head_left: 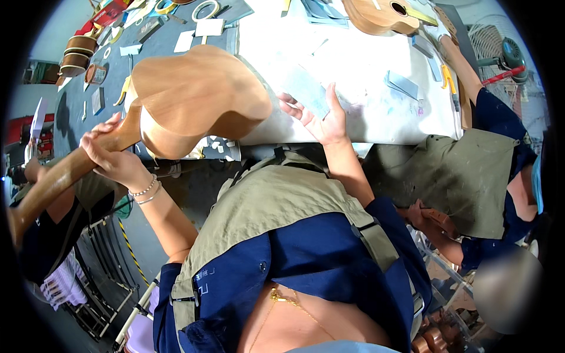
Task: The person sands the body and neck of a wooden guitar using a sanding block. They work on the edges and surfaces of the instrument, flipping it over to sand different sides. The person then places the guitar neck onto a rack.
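Observation:
My left hand [112,150] is wrapped round the neck of an unpainted wooden guitar [194,97], close to where the neck meets the body. The guitar is raised over the near left edge of the workbench, its smooth wooden back turned up. The far end of the neck runs out at the left rim. Above the white bench cover, my right hand [321,120] has its palm up and holds a thin pale blue sheet [303,88], perhaps sandpaper, between thumb and fingers. The sheet does not touch the guitar.
The workbench [259,35] carries tape rolls [206,10], grey blocks [98,100] and blue sheets [402,84]. At the far right lies another guitar [382,15], touched by a co-worker's hand [436,29]. A second person's arm [34,167] shows at left. A fan [507,56] stands right.

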Motion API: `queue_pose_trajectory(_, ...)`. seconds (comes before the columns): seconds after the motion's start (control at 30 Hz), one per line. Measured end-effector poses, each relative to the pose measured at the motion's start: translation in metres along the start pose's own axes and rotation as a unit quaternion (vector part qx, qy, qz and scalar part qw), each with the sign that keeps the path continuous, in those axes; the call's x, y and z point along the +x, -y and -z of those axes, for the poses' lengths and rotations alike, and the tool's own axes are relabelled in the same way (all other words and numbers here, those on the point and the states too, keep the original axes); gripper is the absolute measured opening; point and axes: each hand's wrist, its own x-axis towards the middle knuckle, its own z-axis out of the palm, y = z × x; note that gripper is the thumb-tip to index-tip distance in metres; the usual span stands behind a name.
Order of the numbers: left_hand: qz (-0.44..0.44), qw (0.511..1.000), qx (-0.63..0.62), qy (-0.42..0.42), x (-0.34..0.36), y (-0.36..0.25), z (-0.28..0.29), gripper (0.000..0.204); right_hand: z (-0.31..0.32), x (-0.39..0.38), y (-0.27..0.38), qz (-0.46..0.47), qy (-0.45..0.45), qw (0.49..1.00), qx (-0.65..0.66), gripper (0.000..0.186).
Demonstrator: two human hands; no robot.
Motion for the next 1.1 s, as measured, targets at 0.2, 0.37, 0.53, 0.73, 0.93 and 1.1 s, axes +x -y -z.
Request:
queue_pose_trajectory(0.2,0.125,0.981,-0.141,-0.050,-0.013,0.015,0.064,0.023,0.021,-0.005,-0.031,0.048,-0.066,0.860,-0.504,0.056)
queue_pose_trajectory(0.37,0.269,0.940,-0.127,-0.165,-0.087,0.053,0.168,0.032,0.013,0.013,-0.073,0.119,0.047,0.588,-0.798,0.047)
queue_pose_trajectory(0.53,0.333,0.875,-0.223,-0.271,-0.170,0.112,0.221,0.026,0.013,0.028,-0.093,0.092,0.057,0.454,-0.884,0.056)
queue_pose_trajectory(0.73,0.388,0.824,-0.253,-0.324,-0.213,0.144,0.216,0.034,0.013,0.026,-0.112,0.104,0.061,0.357,-0.926,0.059)
queue_pose_trajectory(0.93,0.436,0.782,-0.362,-0.258,-0.207,0.156,0.239,0.040,0.008,0.023,-0.112,0.084,0.104,0.330,-0.934,0.059)
queue_pose_trajectory(1.1,0.417,0.800,-0.323,-0.284,-0.198,0.149,0.228,0.035,-0.002,0.012,-0.118,0.080,0.165,0.358,-0.916,0.058)
